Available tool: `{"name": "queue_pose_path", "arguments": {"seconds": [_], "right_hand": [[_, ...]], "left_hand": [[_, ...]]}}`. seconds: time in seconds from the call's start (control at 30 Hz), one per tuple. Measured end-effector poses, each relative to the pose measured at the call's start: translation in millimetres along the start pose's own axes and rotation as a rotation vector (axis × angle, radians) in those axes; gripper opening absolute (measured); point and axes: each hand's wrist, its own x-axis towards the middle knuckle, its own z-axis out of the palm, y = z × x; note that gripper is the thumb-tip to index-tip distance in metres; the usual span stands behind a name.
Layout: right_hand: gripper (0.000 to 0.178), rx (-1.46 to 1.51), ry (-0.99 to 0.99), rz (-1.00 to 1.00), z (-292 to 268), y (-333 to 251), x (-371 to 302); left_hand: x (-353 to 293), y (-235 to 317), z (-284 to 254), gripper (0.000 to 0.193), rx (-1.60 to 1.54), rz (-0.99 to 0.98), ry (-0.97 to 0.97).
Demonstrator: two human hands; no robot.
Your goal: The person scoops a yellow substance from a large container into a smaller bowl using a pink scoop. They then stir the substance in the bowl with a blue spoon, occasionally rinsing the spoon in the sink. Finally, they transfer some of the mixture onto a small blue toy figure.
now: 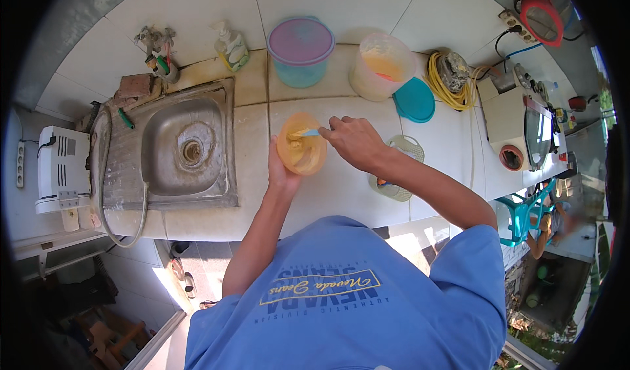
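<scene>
My left hand [283, 172] is closed on the side of an orange plastic bowl [311, 164], holding it tilted above the counter. Yellowish, pasty stuff [294, 142] clings to the inside of the bowl. In my right hand [354, 142] is a utensil with a light blue handle [310, 132], its end reaching into the bowl. Whether that end is a spoon or a spatula cannot be made out.
A steel sink [223, 180] lies to the left. Behind the bowl stand a lidded tub [301, 68] and a whitish tub [397, 84] with yellowish contents. A teal lid [415, 101] and green baskets [408, 148] are to the right, along with a coiled yellow hose [438, 93].
</scene>
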Motion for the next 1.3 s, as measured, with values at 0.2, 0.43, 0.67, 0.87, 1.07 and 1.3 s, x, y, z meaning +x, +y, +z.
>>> {"name": "queue_pose_path", "arguments": {"seconds": [0.2, 0.43, 0.67, 0.87, 1.07, 1.3], "right_hand": [[0.006, -0.11, -0.128, -0.383, -52.5, -12.1, 10.4], [0.011, 0.012, -0.177, -0.032, -25.8, 36.3, 13.6], [0.022, 1.014, -0.468, 0.537, -9.8, -29.3, -24.2], [0.013, -0.067, 0.142, -0.116, -14.6, -15.1, -12.0], [0.015, -0.221, -0.328, -0.516, -79.4, -41.1, -6.6], [0.005, -0.267, -0.14, -0.649, -119.2, -30.6, 47.5]], "left_hand": [[-19.8, 35.5, 21.4, 0.065, 0.306, -0.286, -0.035], [-17.7, 40.7, 1.5, 0.068, 0.479, -0.077, -0.131], [-14.5, 13.4, -4.3, 0.057, 0.532, 0.336, -0.054], [-21.4, 16.1, -0.1, 0.066, 0.352, 0.064, -0.113], [-26.6, 57.5, -4.0, 0.061, 0.479, -0.372, -0.248], [-33.1, 70.3, 33.7, 0.061, 0.757, -0.621, -0.323]]}}
